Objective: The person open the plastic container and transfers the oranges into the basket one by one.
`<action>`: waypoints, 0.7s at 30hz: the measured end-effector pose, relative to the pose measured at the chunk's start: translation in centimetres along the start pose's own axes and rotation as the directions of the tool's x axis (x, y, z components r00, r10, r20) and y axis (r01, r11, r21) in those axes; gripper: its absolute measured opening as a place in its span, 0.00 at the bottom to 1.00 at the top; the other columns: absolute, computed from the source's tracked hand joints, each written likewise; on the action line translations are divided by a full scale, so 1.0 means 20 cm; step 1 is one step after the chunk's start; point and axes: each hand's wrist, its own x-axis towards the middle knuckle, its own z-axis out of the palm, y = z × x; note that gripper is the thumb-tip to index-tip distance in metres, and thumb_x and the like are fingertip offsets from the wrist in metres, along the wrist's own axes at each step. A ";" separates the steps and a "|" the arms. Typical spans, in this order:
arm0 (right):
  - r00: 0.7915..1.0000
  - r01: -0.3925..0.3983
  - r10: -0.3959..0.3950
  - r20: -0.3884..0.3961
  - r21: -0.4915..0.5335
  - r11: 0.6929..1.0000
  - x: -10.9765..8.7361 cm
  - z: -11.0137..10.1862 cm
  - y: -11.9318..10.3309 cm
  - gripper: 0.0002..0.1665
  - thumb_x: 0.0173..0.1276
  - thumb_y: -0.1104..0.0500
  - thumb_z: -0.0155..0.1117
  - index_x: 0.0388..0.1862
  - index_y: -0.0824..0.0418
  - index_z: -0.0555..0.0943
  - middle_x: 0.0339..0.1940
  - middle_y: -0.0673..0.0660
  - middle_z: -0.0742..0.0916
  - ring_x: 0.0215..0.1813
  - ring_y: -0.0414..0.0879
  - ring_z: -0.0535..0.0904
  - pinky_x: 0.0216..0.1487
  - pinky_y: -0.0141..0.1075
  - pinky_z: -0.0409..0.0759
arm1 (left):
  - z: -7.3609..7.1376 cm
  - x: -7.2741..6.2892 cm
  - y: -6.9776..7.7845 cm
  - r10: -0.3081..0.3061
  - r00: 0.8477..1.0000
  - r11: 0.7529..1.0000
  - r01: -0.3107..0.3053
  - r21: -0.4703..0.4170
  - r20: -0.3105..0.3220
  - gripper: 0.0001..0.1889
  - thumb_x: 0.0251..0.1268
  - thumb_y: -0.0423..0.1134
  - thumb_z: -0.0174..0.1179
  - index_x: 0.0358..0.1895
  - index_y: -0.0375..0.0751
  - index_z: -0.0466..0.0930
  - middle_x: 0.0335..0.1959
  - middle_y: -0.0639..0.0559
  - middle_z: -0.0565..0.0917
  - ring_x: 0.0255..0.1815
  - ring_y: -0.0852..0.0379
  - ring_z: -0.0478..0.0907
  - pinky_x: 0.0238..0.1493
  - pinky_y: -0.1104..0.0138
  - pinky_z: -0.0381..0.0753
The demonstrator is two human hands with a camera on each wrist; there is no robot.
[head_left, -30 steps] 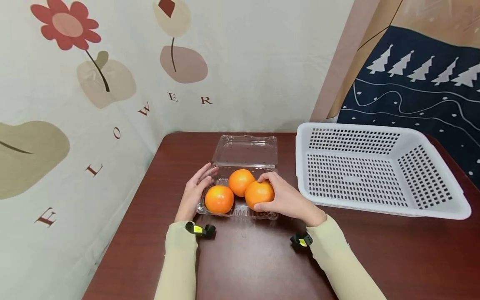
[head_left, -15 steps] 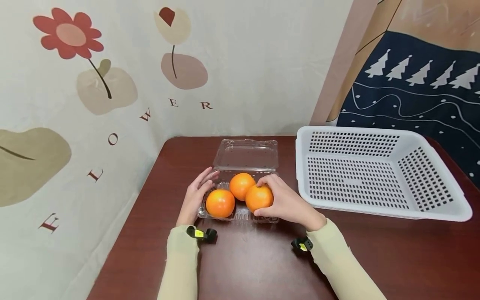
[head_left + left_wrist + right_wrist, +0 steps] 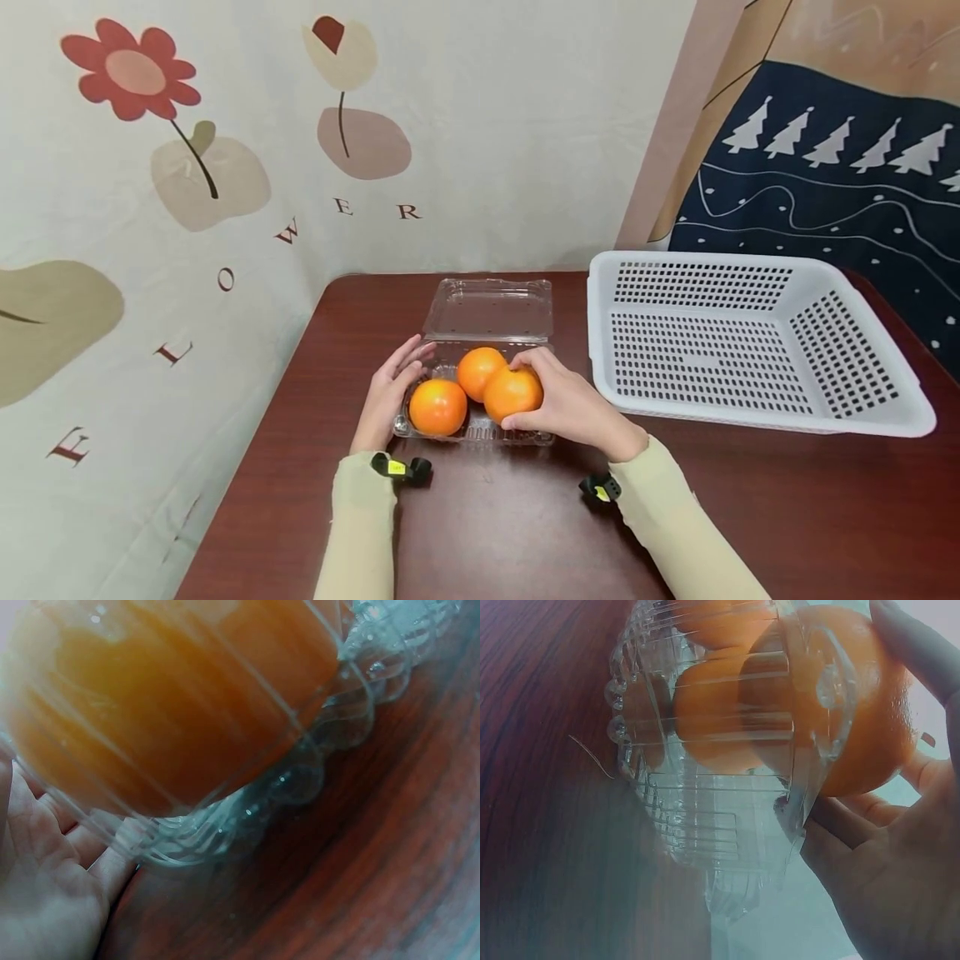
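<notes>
An opened clear plastic clamshell box lies on the table with its lid folded back. Three oranges are in or over it: one at the front left, one behind in the middle, and one at the right. My right hand grips the right orange between thumb and fingers; in the right wrist view this orange sits partly above the box rim. My left hand rests along the box's left side, fingers extended. Through the clear wall, the left wrist view shows an orange.
A white perforated plastic basket stands at the right of the dark red-brown table. The lid lies flat behind the box. A printed curtain hangs behind the table and along its left.
The right orange has risen slightly and shifted a little left in my right hand. My left hand stays at the box's side. The head view has tilted a little.
</notes>
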 end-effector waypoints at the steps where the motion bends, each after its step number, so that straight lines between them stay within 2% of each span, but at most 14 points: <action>1: 1.000 0.004 -0.004 0.001 0.001 1.000 0.00 0.00 0.00 0.39 0.39 0.35 0.70 0.49 0.43 0.65 0.45 0.37 0.69 0.38 0.33 0.71 0.40 0.32 0.73 | 0.00 0.00 -0.01 0.003 1.000 1.000 -0.003 -0.001 0.001 0.24 0.67 0.38 0.47 0.66 0.47 0.58 0.59 0.49 0.71 0.57 0.49 0.69 0.57 0.68 0.67; 8: 1.000 0.000 -0.001 0.016 0.034 0.999 0.00 0.00 -0.01 0.38 0.40 0.33 0.68 0.49 0.42 0.65 0.45 0.37 0.69 0.38 0.34 0.71 0.39 0.32 0.73 | 0.02 -0.02 0.05 0.004 1.000 1.000 -0.004 -0.014 0.010 0.25 0.67 0.34 0.46 0.67 0.41 0.56 0.60 0.43 0.69 0.59 0.46 0.66 0.58 0.65 0.66; 15: 1.000 -0.016 0.015 0.008 0.064 0.998 0.00 -0.01 -0.01 0.39 0.41 0.31 0.66 0.50 0.42 0.65 0.46 0.38 0.70 0.37 0.34 0.72 0.39 0.32 0.73 | 0.00 0.01 -0.01 0.020 1.000 1.000 -0.020 -0.001 0.003 0.24 0.67 0.35 0.46 0.67 0.47 0.58 0.59 0.48 0.71 0.58 0.48 0.68 0.56 0.69 0.68; 21: 1.000 -0.019 0.018 0.014 0.085 0.996 0.01 0.00 -0.01 0.39 0.41 0.31 0.66 0.50 0.42 0.65 0.46 0.40 0.71 0.38 0.36 0.72 0.39 0.33 0.74 | 0.02 -0.01 0.05 0.020 1.000 1.000 -0.020 -0.013 0.011 0.24 0.67 0.33 0.45 0.67 0.42 0.57 0.59 0.43 0.70 0.59 0.45 0.66 0.58 0.64 0.66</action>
